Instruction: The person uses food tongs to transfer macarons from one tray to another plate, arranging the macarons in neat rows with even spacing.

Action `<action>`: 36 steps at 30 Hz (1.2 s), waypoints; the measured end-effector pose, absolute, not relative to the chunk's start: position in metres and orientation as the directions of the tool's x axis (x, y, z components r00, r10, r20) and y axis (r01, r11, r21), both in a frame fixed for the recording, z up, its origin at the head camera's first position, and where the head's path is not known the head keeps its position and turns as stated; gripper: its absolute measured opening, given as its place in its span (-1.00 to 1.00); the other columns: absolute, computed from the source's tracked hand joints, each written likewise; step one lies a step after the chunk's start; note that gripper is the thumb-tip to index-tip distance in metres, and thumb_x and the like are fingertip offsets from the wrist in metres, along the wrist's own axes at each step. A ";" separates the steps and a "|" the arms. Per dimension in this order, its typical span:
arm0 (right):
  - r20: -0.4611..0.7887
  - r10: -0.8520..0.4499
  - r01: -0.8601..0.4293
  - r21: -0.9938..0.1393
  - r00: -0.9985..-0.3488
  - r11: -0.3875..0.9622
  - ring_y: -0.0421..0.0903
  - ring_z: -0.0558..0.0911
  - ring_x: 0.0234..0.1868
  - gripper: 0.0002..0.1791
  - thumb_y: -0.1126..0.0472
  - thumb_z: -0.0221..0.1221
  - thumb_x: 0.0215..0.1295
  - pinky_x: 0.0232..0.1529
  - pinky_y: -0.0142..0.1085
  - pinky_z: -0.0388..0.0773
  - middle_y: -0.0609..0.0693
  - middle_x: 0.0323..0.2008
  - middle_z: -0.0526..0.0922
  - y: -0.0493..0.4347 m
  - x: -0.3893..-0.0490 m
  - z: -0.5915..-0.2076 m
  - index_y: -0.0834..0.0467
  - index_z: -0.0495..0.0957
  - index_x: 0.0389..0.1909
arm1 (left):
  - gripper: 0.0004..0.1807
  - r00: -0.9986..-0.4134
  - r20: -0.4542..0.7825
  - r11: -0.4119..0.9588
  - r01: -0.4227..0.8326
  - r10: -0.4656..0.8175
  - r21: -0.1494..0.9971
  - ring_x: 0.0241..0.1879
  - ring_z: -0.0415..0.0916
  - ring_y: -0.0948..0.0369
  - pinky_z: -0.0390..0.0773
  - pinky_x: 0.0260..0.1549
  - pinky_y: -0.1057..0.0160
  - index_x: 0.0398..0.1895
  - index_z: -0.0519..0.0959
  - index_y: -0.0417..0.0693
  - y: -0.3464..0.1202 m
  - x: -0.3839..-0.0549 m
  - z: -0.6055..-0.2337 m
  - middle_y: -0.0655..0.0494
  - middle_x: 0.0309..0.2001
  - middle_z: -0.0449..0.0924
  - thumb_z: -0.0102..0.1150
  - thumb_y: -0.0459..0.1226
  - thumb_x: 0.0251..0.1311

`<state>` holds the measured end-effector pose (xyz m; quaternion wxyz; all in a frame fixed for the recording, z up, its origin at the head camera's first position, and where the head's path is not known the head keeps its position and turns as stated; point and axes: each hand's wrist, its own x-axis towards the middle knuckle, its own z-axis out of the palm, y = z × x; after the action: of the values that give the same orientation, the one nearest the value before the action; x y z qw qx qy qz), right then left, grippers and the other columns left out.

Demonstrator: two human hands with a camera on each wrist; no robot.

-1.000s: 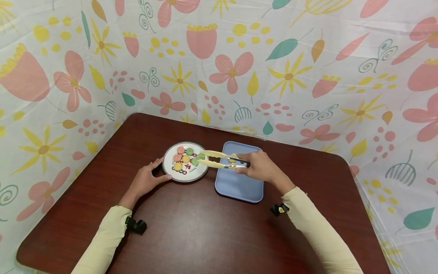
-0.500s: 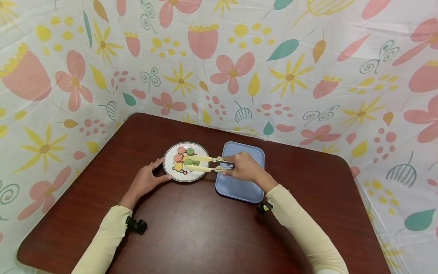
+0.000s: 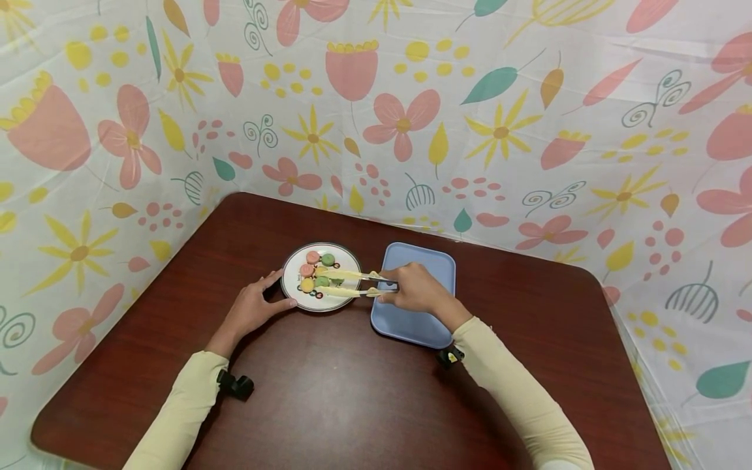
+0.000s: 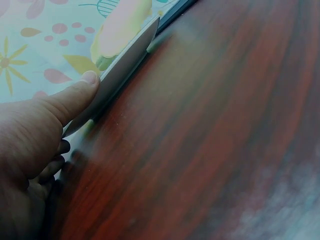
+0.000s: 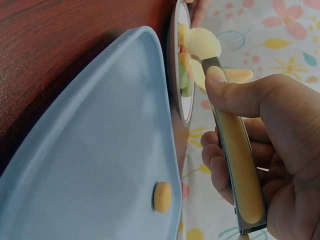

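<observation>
My left hand (image 3: pixel 251 308) holds the left edge of a round white plate (image 3: pixel 324 304) with a dark rim. In the left wrist view its thumb lies on the rim, with the other fingers partly hidden below. Pink, yellow and green macaron-like sweets (image 3: pixel 313 257) sit on the plate. My right hand (image 3: pixel 416 287) grips metal tongs (image 5: pixel 235 160) with pale yellow tips. Those tips reach over the plate with a gap between them, and a green sweet (image 3: pixel 321 281) lies by their ends. Whether they touch it I cannot tell.
A blue rectangular tray (image 3: pixel 411 326) stands right of the plate, beneath my right hand. One yellow sweet (image 5: pixel 162 197) lies on it near an edge. Behind the brown table (image 3: pixel 317 391) hangs a flowered cloth (image 3: pixel 399 124).
The tongs have moved left over the plate, bringing a green sweet from the right side toward the others, and their tips have spread slightly. My left hand stays at the plate's edge.
</observation>
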<state>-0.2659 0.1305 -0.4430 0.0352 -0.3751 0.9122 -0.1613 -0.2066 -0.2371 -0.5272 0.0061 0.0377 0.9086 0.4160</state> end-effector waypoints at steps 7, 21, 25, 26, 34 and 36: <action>0.051 -0.703 -0.683 -0.297 -0.709 0.668 -0.27 0.33 -0.65 -0.39 0.00 0.45 0.23 -0.38 -0.27 0.43 -0.05 -0.58 0.67 0.130 -0.266 -0.444 0.28 0.64 0.20 | 0.07 -0.997 0.019 0.651 0.063 0.075 0.757 0.55 0.08 -0.18 0.20 0.42 -0.26 0.58 0.25 0.01 -0.237 -0.207 -0.527 -0.27 0.52 0.19 0.45 0.23 0.06; 0.071 -0.718 -0.711 -0.239 -0.693 0.662 -0.16 0.64 -0.41 -0.44 0.01 0.45 0.23 -0.28 -0.18 0.62 0.11 -0.16 0.80 0.127 -0.266 -0.446 0.23 0.68 0.17 | 0.02 -0.995 0.056 0.639 0.096 0.083 0.763 0.53 0.10 -0.21 0.22 0.42 -0.24 0.56 0.29 -0.05 -0.237 -0.207 -0.527 -0.30 0.49 0.23 0.51 0.12 0.08; 0.044 -0.703 -0.690 -0.249 -0.710 0.680 -0.08 0.71 -0.31 -0.44 0.00 0.44 0.24 -0.24 -0.17 0.66 0.09 -0.13 0.80 0.123 -0.265 -0.447 0.21 0.67 0.19 | 0.03 -0.995 0.053 0.638 0.095 0.084 0.764 0.53 0.10 -0.19 0.22 0.42 -0.23 0.56 0.29 -0.04 -0.237 -0.206 -0.526 -0.29 0.50 0.23 0.50 0.14 0.07; 0.039 -0.701 -0.686 -0.250 -0.713 0.683 -0.06 0.72 -0.29 -0.44 0.00 0.44 0.24 -0.22 -0.16 0.67 0.09 -0.11 0.80 0.123 -0.265 -0.446 0.20 0.66 0.20 | 0.02 -0.995 0.053 0.639 0.094 0.084 0.763 0.53 0.11 -0.19 0.22 0.42 -0.23 0.56 0.29 -0.04 -0.237 -0.206 -0.526 -0.29 0.50 0.23 0.50 0.13 0.08; 0.062 -0.702 -0.690 -0.264 -0.710 0.674 -0.06 0.72 -0.29 -0.39 -0.01 0.45 0.22 -0.20 -0.15 0.66 0.12 -0.17 0.80 0.122 -0.263 -0.444 0.23 0.64 0.22 | 0.01 -0.995 0.054 0.644 0.097 0.086 0.759 0.53 0.12 -0.19 0.23 0.41 -0.23 0.55 0.29 -0.07 -0.237 -0.206 -0.526 -0.30 0.49 0.24 0.50 0.10 0.10; 0.080 -0.699 -0.689 -0.278 -0.711 0.670 -0.11 0.67 -0.37 -0.40 -0.01 0.46 0.21 -0.26 -0.18 0.62 0.08 -0.21 0.81 0.125 -0.263 -0.443 0.21 0.65 0.21 | 0.01 -0.995 0.053 0.644 0.097 0.087 0.759 0.53 0.11 -0.20 0.22 0.41 -0.23 0.55 0.29 -0.06 -0.237 -0.206 -0.526 -0.30 0.50 0.23 0.50 0.11 0.10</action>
<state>-0.2632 0.1250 -0.4434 0.0167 -0.3798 0.9135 -0.1450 -0.2058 -0.2373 -0.5264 -0.0060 0.0505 0.9067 0.4188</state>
